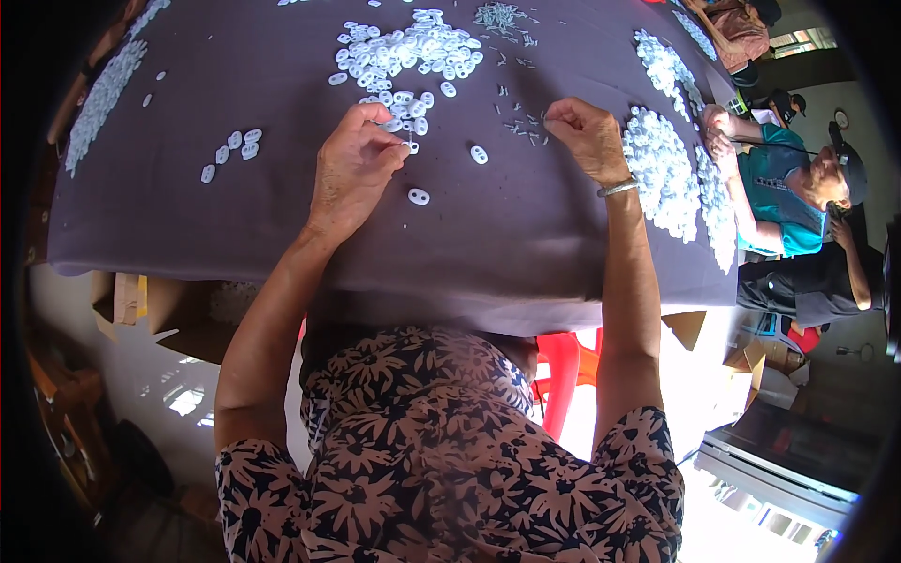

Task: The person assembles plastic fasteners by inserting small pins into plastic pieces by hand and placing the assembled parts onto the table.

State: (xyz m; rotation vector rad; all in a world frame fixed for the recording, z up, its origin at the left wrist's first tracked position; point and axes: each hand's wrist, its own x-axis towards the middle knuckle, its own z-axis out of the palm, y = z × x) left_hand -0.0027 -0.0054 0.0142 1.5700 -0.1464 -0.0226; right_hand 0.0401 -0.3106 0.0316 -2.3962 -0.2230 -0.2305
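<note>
My left hand [357,169] is closed in a pinch on a small white oval piece [414,147], partly covered by the fingertips. Just beyond it lies a loose group of similar white two-holed plastic ovals [418,108]. One single oval [419,197] rests nearer to me, and another oval [479,154] lies between my hands. Thumb and forefinger of my right hand [587,136] are pressed together at the edge of a scatter of thin metal pins or screws [522,129]. Whether anything tiny is between those fingers cannot be made out.
A large heap of white ovals [385,52] lies on the dark tablecloth [282,216], with a pile of thin metal pieces [499,17] beside it. More white piles [659,164] line the right side, where a person in teal [784,183] works. Several ovals [250,137] lie leftward.
</note>
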